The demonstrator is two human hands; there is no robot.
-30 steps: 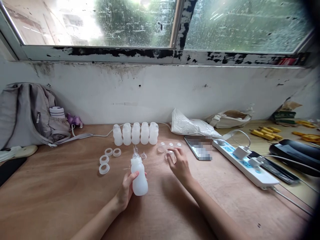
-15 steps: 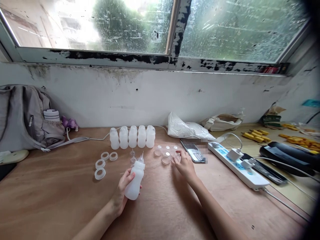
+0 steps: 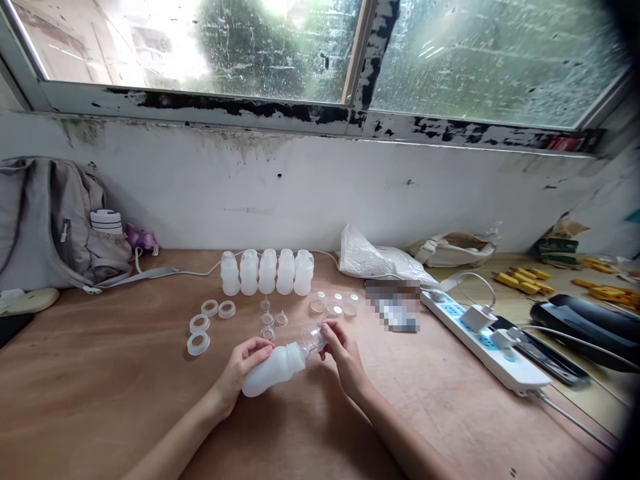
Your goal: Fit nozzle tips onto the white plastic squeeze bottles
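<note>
As the head view shows it, the left hand (image 3: 240, 370) is wrapped around a frosted feeding bottle (image 3: 273, 375), thumb along its side, and holds it tilted above the wooden table (image 3: 125, 380), with the neck towards the right hand (image 3: 344, 353). The right hand's fingers pinch a clear domed cap (image 3: 311, 338) at the neck end; whether it is fully seated, I cannot tell. Beyond the hands, five frosted bottles (image 3: 268, 273) stand upright in a row by the wall (image 3: 210, 193). Nearer lie four translucent collar rings (image 3: 191, 343) on the left, four clear nipples (image 3: 281, 319) in the middle and several clear caps (image 3: 317, 307) on the right. Farther right is a white power strip (image 3: 531, 380) with plugs in it; a grey backpack (image 3: 43, 220) sits at the far left.
</note>
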